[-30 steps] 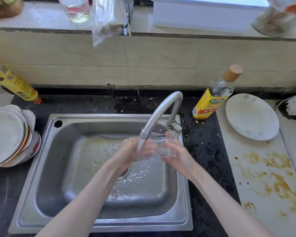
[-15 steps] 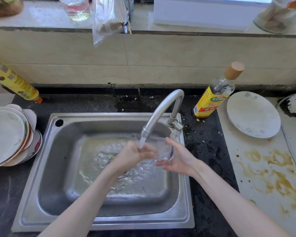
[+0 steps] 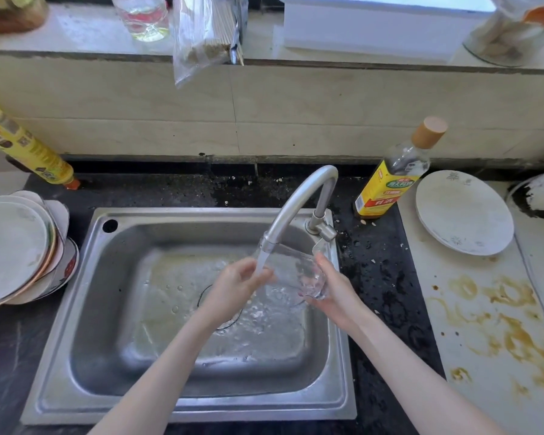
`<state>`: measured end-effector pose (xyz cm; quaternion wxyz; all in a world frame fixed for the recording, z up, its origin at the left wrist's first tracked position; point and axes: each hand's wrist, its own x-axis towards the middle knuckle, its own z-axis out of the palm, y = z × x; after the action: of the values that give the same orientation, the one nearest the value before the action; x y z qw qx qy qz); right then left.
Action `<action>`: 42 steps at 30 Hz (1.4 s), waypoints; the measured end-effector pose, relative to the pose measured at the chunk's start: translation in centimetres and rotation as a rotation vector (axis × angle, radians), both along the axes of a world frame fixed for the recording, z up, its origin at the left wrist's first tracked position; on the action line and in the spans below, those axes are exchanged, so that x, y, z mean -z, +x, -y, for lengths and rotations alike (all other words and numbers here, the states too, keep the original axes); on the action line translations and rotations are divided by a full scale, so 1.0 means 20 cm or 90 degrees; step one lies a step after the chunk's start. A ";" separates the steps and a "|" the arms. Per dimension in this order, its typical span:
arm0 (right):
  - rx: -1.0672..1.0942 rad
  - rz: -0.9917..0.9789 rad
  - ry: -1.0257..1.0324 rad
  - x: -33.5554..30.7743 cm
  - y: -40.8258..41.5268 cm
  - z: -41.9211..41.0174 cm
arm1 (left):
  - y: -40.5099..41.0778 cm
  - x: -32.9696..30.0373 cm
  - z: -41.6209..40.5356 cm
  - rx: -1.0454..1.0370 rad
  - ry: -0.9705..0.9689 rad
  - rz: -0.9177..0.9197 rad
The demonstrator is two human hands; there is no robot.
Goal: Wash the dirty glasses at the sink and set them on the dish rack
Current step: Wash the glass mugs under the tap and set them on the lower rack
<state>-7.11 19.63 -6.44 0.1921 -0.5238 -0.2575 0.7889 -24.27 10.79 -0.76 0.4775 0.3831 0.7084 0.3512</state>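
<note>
At frame centre, the right hand (image 3: 336,293) cups a clear glass (image 3: 299,271) under the running faucet (image 3: 299,202); the left hand (image 3: 236,284) pinches its rim. The yellow-labelled bottle's (image 3: 390,183) writing is unreadable.

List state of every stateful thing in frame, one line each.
faucet: running, stream over the sink
glass: tilted on its side under the spout, being rinsed
left hand: fingers at the glass rim
right hand: holds the glass base
bottle: capped
plate: right side, lying flat
</note>
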 end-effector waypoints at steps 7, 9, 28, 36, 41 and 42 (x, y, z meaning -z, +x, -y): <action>0.025 -0.075 -0.133 -0.01 0.02 0.05 | -0.03 0.07 0.04 0.069 0.064 -0.066; 0.037 -0.107 -0.181 -0.02 0.01 0.06 | -0.02 0.06 0.03 0.032 0.103 -0.053; 0.213 -0.064 -0.162 -0.01 -0.09 -0.12 | 0.02 0.10 0.04 0.109 0.258 -0.340; 0.230 -0.073 -0.175 -0.09 -0.08 -0.16 | 0.03 0.08 0.02 0.110 0.256 -0.361; 0.288 -0.120 -0.247 -0.22 -0.03 -0.25 | 0.03 0.08 0.02 0.113 0.267 -0.366; 0.295 -0.135 -0.264 -0.24 -0.02 -0.27 | 0.02 0.08 0.02 0.114 0.266 -0.371</action>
<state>-7.41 24.99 -1.71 0.2815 -0.5112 0.0566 0.8101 -23.80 10.44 -2.33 0.1961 0.6167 0.6912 0.3216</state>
